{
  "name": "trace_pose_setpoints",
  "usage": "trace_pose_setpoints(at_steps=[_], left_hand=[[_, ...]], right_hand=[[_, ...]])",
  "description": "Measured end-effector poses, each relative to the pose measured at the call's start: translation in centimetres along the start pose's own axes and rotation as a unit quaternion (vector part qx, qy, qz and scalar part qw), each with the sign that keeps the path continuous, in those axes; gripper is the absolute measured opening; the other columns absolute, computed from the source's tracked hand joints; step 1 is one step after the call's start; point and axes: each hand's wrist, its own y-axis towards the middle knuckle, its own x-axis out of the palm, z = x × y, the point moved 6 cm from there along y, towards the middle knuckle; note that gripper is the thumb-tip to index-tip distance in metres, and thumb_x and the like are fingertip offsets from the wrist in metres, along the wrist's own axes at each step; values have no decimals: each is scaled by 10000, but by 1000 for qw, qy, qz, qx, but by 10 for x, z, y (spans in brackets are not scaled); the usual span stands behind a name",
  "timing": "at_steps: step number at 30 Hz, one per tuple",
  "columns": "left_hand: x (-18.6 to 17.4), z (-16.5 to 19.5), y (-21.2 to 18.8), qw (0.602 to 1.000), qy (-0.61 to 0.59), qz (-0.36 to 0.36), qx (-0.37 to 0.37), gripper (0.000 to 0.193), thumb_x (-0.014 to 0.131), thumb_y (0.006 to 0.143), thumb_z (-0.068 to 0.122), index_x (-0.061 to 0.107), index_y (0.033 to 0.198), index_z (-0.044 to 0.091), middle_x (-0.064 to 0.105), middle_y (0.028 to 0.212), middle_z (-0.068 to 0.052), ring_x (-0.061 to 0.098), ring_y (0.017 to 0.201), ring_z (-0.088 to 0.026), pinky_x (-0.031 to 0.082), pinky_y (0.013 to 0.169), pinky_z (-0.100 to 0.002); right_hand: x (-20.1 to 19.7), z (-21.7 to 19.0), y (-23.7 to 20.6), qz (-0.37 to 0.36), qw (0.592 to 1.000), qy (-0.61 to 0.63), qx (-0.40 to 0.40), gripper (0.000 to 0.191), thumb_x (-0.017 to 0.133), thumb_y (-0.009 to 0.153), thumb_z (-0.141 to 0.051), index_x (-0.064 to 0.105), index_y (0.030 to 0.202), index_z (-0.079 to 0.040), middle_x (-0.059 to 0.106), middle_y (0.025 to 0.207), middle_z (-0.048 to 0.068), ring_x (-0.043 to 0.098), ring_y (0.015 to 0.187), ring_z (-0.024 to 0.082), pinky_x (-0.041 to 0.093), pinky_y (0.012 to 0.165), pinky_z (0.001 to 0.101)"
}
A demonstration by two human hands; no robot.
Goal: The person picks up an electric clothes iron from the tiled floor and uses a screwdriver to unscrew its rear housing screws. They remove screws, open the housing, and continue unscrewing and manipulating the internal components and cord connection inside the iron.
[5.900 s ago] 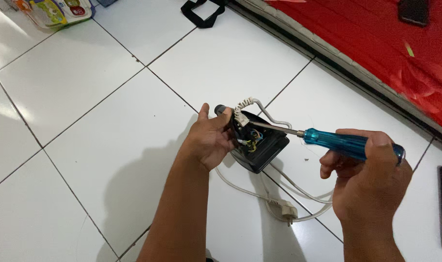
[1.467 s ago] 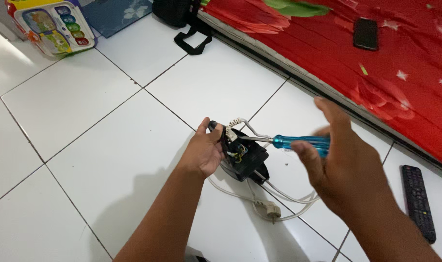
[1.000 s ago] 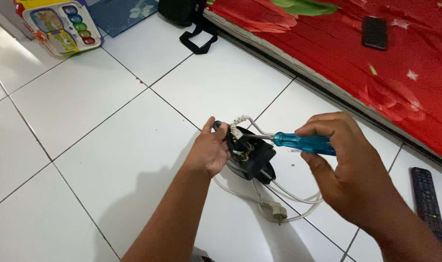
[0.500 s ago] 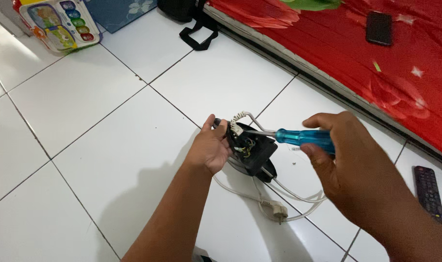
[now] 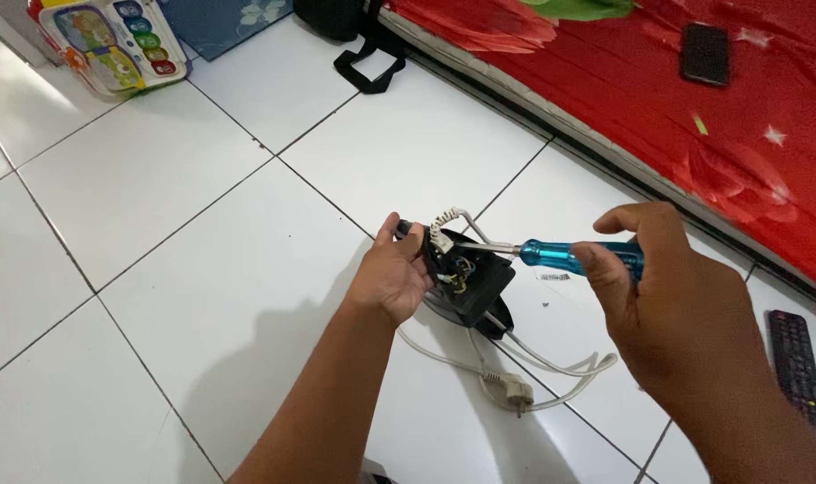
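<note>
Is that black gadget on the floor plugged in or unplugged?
Unplugged. Its white cord ends in a plug lying loose on the tiled floor, with no socket around it.

A colourful rectangular toy box (image 5: 112, 40) lies top left on the floor; a dark phone screen (image 5: 704, 54) rests on the red mattress.

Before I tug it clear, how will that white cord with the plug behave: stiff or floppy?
Likely floppy: the white cord lies in loose loops on the tiled floor. Its plug would probably drag behind and could snag. One end seems to run into the black appliance under the left hand, so pulling may shift that.
</note>
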Motion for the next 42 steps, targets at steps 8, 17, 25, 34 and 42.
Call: trace_pose_setpoints(at_steps=[8,17,25,34,42], left_hand=[[-2,4,-1,1000,-28,-7,10,824,559,972,115,70,1622,247,538,1393,-149,614,1119,-256,481,1031,-519],[2,-1,0,1000,-15,-13,10,822,568,978,147,73,1626,253,541,1401,-160,636,1109,-257,478,1019,-512],[5,1,-4,1000,0,0,7,822,569,981,155,70,1627,254,551,1402,-155,640,1136,-243,466,1030,-516],[8,0,-7,1000,5,-8,3,838,575,973,155,64,1626,277,541,1392,-174,614,1130,-247,457,1054,-510],[8,0,-6,1000,-15,1,9,823,572,967,126,94,1623,262,564,1355,-168,634,1097,-247,485,1029,-503]], right_hand=[[12,7,8,58,943,170,-279,374,602,976,-207,510,1314,-75,520,1115,135,615,842,185,538,639,332],[8,11,8,38,998,36,-40,429,456,1033,-402,481,1362,-127,664,754,85,717,614,192,531,488,309],[8,6,9,100,966,125,-202,335,607,999,-295,555,1234,-62,666,945,123,675,708,194,567,523,332],[18,8,4,115,935,193,-274,448,587,961,-305,485,1317,-53,684,1007,167,681,784,218,557,625,345],[19,20,11,49,994,88,-43,455,480,1049,-391,464,1427,-138,718,828,134,705,643,194,533,497,332]])
